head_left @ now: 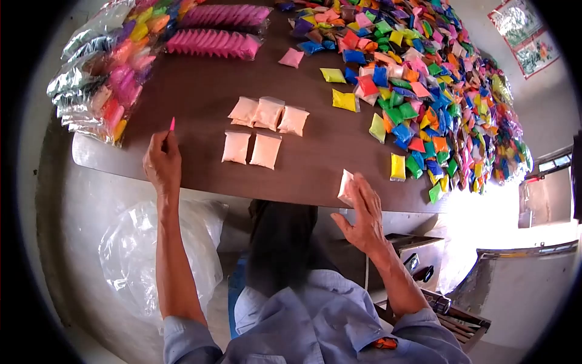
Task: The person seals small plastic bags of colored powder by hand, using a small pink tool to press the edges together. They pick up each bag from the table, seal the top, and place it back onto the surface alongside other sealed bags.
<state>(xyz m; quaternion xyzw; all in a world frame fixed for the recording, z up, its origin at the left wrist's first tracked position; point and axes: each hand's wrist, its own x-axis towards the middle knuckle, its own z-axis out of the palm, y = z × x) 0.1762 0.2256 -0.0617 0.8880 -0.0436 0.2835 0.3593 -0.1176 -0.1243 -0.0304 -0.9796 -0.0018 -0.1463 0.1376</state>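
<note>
My left hand (162,162) is closed, fingers pinched, at the table's near left edge. From its fingertips sticks up a thin bright pink pointed piece (172,124); its kind is not clear. Over the near edge, my right hand (365,213) has its fingers stretched out and its thumb apart. A pale peach packet (345,185) stands tilted against those fingers. Between the hands, farther in, lie several pale peach packets of powder-like filling: a back row with a packet (268,113) in its middle, and two in front, including the right front packet (265,150).
A large heap of coloured packets (418,103) covers the table's right side. Pink packets (213,43) stand in rows at the back, near stacked clear bags (100,85) at the left. A plastic bag (160,255) lies below the brown table (200,91); a drawer unit (418,249) stands right.
</note>
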